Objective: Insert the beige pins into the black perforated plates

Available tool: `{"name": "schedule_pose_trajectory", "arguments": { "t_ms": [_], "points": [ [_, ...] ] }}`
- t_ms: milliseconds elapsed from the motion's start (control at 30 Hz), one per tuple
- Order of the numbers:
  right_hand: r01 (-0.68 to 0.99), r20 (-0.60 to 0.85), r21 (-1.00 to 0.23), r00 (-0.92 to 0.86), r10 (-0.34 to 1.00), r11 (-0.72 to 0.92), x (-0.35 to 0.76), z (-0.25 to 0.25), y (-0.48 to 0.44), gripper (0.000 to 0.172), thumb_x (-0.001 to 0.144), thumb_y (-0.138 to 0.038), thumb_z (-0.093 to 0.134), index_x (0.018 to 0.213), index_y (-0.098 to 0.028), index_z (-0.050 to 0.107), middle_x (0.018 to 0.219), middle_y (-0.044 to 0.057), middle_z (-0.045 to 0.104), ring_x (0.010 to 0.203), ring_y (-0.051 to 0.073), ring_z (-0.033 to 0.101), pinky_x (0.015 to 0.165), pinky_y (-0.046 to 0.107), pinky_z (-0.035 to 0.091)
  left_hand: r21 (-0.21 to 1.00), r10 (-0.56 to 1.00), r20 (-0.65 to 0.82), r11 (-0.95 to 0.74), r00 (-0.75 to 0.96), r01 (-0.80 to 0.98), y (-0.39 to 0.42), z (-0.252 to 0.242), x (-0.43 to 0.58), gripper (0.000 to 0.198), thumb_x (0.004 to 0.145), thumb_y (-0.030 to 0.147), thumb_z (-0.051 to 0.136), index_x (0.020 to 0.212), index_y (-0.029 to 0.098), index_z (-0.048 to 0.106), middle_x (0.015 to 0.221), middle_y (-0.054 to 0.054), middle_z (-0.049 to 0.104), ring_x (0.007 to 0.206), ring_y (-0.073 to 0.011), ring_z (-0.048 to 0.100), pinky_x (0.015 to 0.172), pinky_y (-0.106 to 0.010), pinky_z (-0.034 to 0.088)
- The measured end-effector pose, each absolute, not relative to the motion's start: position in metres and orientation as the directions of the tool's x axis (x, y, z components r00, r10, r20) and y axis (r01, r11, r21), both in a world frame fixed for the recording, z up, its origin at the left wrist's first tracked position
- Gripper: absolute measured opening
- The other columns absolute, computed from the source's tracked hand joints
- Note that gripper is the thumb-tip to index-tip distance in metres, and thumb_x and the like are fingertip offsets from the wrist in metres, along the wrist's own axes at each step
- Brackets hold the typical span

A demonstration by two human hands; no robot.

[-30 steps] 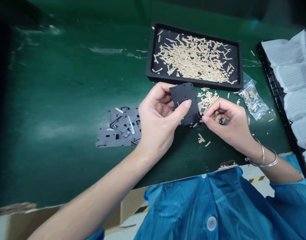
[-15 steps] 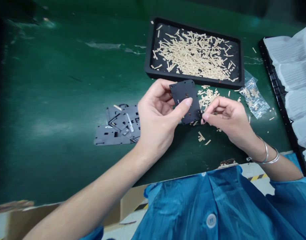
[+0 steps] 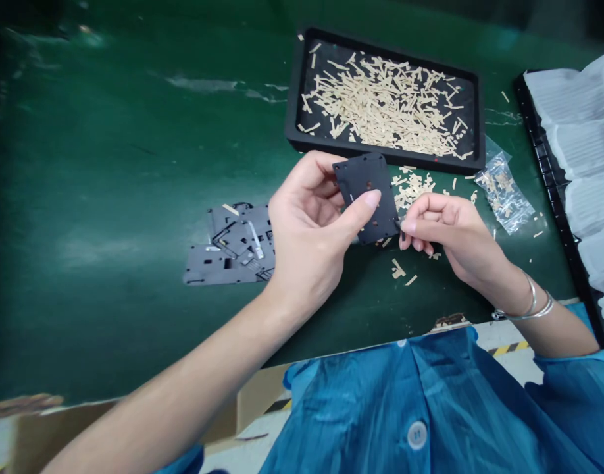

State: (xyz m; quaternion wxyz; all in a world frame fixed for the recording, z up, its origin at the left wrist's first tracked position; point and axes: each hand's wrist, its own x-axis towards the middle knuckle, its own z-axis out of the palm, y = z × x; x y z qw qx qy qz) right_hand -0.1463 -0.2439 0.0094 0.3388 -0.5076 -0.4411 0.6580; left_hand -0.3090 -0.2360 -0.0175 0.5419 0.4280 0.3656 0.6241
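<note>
A thin dark plate (image 3: 364, 174) with small holes and rounded corners is gripped by my left hand (image 3: 312, 224), thumb across its face and fingers behind. At the plate's lower right corner, my right hand (image 3: 450, 230) has thumb and index finger pinched together. A small dark bit shows at those fingertips; whether it is part of the plate or a separate piece I cannot make out. More flat grey plates (image 3: 227, 247) with cutouts lie overlapping on the green table, left of my left hand.
A black tray (image 3: 295, 99) full of beige strips lies beyond my hands. Loose beige bits (image 3: 413, 187) are scattered between the tray and my right hand. A clear plastic bag (image 3: 506, 197) holds similar bits. Along the right edge stands a black tray with white sheeting (image 3: 568, 118).
My right hand's thumb and index finger stay at the plate's corner, while its other fingers have uncurled slightly. The plate remains in my left hand, nearly unmoved.
</note>
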Motion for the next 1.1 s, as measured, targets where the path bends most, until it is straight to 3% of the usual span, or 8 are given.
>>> {"name": "schedule_pose_trajectory", "arguments": {
  "t_ms": [367,1100],
  "points": [
    [-0.009,-0.308,-0.948,-0.248,0.919,-0.320,-0.1482,0.0103,-0.2450,0.012,0.073,-0.020,0.071,0.066,-0.016,0.061,0.057,-0.003,0.064,0.049,0.005,0.052,0.047,0.018,0.040,0.895,0.987,0.144,-0.160,-0.069,-0.416,-0.2346,-0.0164,-0.3079,0.021,0.069,0.003,0.075,0.080,0.015,0.062,0.073,0.005,0.065,0.064,-0.0036,0.059,0.062,-0.016,0.051],
    [0.035,-0.232,-0.973,-0.221,0.947,-0.230,-0.1491,0.0101,-0.2451,0.011,0.072,-0.018,0.069,0.065,-0.017,0.061,0.059,-0.004,0.063,0.050,0.005,0.054,0.048,0.018,0.044,0.907,0.990,0.139,-0.133,-0.013,-0.400,-0.2345,-0.0196,-0.3100,0.022,0.071,0.012,0.079,0.083,0.016,0.061,0.077,0.004,0.064,0.068,-0.0061,0.060,0.065,-0.019,0.053]
  ]
}}
